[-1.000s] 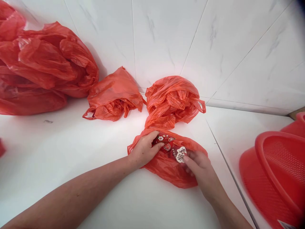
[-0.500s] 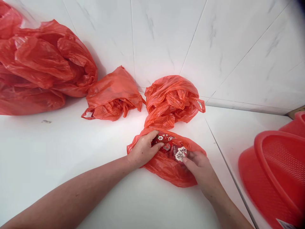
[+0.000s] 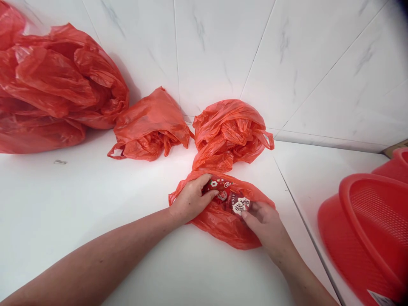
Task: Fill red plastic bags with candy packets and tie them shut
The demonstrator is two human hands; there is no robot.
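Note:
An opened red plastic bag (image 3: 228, 231) lies on the white surface, with small dark red packets inside it. At the bag's left side my left hand (image 3: 193, 199) is closed, thumb and fingers pinching a red packet with white flowers (image 3: 218, 183). My right hand (image 3: 266, 223) is at the bag's right side, its thumb and fingers closed on a dark red packet marked "SUGAR" (image 3: 240, 205) with a white label. Between the two hands sits another small red packet (image 3: 222, 195). Some fingertips are hidden by the packets and the bag.
Two crumpled red bags, one at centre-left (image 3: 153, 123) and one in the middle (image 3: 231, 131), rest against the marbled tile wall (image 3: 216, 51). A larger red bag (image 3: 57, 85) fills the upper left. Red perforated baskets (image 3: 347, 229) stand at the right, beyond a seam.
The sugar packet in my right hand has shifted and tilted slightly. My left hand has hardly moved. The whole view has drifted a little to the left.

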